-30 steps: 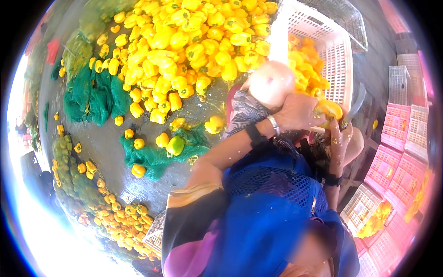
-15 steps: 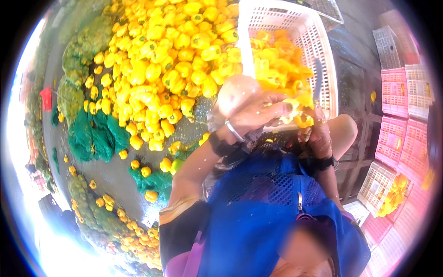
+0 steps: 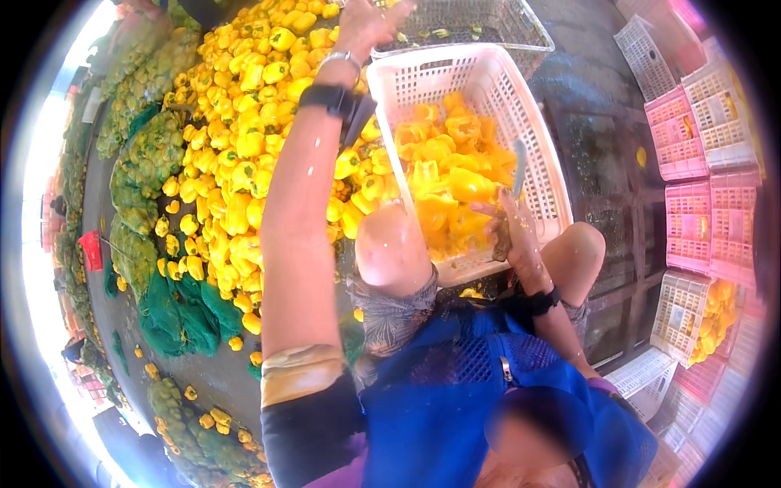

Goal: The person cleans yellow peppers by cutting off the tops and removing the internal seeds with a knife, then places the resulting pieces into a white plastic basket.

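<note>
My left arm reaches far forward, with my left hand (image 3: 370, 26) at the near corner of a grey mesh crate (image 3: 533, 50). Its fingers are spread, and I see nothing held in them. Small pale-green bits, which look like pepper cores, lie in that crate. Over the near right side of a white plastic crate (image 3: 496, 58), my right hand (image 3: 521, 232) grips a knife (image 3: 520, 167), blade pointing up and away; its handle is hidden in the hand. Opened yellow bell peppers (image 3: 439, 150) fill much of the white crate.
To the left spreads a large heap of whole yellow bell peppers (image 3: 244, 146). Full mesh sacks (image 3: 150, 175), a crumpled green net (image 3: 183, 313) and a red container (image 3: 91, 250) lie beyond it. Pink and white crates (image 3: 687, 215) are stacked at the right. My knees flank the white crate.
My left hand has left the opened yellow pepper and swung forward to the mesh crate, opening. The right hand keeps the knife, and the yellow pepper is out of both hands. The view has shifted.
</note>
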### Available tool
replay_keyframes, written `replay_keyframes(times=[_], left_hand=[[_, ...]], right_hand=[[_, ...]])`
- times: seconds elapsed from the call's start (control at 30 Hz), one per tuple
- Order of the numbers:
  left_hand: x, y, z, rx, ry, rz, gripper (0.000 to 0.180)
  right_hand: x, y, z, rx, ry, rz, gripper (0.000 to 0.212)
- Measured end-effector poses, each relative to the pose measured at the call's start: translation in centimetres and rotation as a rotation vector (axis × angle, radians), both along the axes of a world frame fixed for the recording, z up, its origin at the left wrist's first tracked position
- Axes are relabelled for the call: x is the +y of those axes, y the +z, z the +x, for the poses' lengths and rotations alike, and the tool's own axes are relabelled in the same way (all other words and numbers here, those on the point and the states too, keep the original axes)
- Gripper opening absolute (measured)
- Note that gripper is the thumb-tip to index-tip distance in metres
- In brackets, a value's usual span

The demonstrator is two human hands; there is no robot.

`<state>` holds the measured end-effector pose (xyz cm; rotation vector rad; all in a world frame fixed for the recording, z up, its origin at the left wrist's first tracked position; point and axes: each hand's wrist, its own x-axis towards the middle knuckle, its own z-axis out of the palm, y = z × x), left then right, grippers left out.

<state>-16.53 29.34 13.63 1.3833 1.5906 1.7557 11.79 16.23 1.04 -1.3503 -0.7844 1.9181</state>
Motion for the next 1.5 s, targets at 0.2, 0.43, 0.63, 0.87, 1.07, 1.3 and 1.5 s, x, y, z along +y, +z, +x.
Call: replay_keyframes(times=[0.2,0.43,0.63,0.87,1.07,1.3,1.5], left_hand=[[0.6,-13.5,-12.5,0.387,0.290,-0.314,0.043],[-15.3,-29.7,-10.2,0.486,0.209,-0.977,0.050],[-19.1,-38.7,-6.0,0.458,0.194,-1.012,0.078],[-17.0,-39.0,-4.9,0.255,0.401,-1.041,0.064],[-19.3,-36.8,-5.8,-0.250,0.402,-0.695,0.049],[-20.6,-15.8,-2.0,-0.143,0.176,-0.334,0.044],[-22.5,-6.5,2.0,0.237,0.173,-0.251,0.040]], right_hand=[[-0.3,-0.3,0.2,-0.003,0.040,0.052,0.046],[-0.3,-0.1,-1.8,-0.144,0.184,0.048,0.044],[-0.1,-0.6,-3.2,-0.209,0.232,-0.003,0.045],[-0.2,-2.0,-3.5,-0.282,0.282,0.005,0.045],[-1.2,-0.6,-4.1,-0.348,0.432,0.108,0.042],[-3.1,3.2,-5.4,-0.397,0.615,0.327,0.040],[-4.7,6.1,-6.0,-0.288,0.657,0.777,0.039]])
